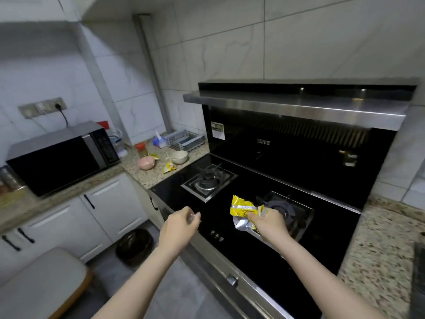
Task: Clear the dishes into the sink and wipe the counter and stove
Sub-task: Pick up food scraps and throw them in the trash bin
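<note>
My right hand (268, 221) grips a crumpled yellow and silver wrapper (243, 210) above the black glass stove (230, 224), just left of the near burner (284, 209). My left hand (181, 223) hovers over the stove's front left corner, fingers pinched on a small clear scrap of plastic (194, 217). On the speckled counter (149, 173) past the stove stand a pink bowl (147, 163) and a cream bowl (180, 157), each with a utensil in it, and a small yellow packet (169, 168) lies between them.
A microwave (62, 157) sits on the left counter. A dish rack (185, 140), a blue tissue pack (158, 141) and an orange-lidded jar (140, 149) stand by the wall. A black-lined bin (134, 246) is on the floor beside the stove. The far burner (208, 178) is bare.
</note>
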